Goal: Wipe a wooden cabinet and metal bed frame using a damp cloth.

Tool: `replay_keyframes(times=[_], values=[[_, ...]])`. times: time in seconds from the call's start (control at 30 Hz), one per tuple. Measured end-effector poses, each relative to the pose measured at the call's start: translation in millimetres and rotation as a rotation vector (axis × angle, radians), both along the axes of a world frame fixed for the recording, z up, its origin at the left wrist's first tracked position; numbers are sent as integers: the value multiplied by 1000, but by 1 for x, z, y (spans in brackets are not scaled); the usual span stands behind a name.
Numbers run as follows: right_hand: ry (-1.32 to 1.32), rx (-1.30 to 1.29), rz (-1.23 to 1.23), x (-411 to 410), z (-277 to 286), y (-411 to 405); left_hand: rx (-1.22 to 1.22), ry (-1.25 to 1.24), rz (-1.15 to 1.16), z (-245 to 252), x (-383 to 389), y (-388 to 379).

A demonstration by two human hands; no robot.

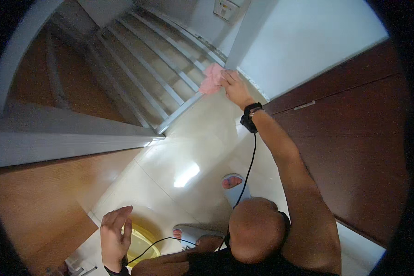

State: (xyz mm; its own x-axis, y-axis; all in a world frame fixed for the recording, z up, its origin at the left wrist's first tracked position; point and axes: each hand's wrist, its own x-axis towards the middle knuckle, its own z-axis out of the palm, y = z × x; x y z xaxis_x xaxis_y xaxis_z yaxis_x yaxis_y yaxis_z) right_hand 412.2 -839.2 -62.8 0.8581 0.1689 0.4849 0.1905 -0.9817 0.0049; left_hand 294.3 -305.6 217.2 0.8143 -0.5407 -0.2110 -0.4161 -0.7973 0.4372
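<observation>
A pink cloth (211, 80) is bunched in the fingers of my right hand (235, 88). It lies against the metal-edged sill (181, 112) where the stairs meet the tiled floor, close to the foot of the white door frame. At the lower left, my left hand (116, 231) is raised with its fingers apart from the thumb and nothing in it. Partly hidden behind that hand and forearm, a yellow plastic basin (143, 243) stands on the floor. Each wrist has a black strap with a black cable.
Stairs (151, 65) with metal edge strips lie beyond the sill. Dark brown wooden panels (345, 138) stand on the right, a lighter wooden panel (55, 186) on the left. My slippered feet are on glossy floor tiles (179, 169); one knee is bent up before me.
</observation>
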Motion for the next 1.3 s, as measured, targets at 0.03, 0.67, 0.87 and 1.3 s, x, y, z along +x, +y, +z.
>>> replay_keyframes(times=[0.03,0.67,0.87,1.3], values=[[4,-10,4,0,1,-3,-10,4,4,-1,-1,1],[-25,789,89,-15,0,243,-81,7,22,16,6,-15],[286,1007,311,-36,-32,280,-53,42,34,11,6,-12],[-2,740,227,-20,74,275,-177,-10,63,26,8,-8]])
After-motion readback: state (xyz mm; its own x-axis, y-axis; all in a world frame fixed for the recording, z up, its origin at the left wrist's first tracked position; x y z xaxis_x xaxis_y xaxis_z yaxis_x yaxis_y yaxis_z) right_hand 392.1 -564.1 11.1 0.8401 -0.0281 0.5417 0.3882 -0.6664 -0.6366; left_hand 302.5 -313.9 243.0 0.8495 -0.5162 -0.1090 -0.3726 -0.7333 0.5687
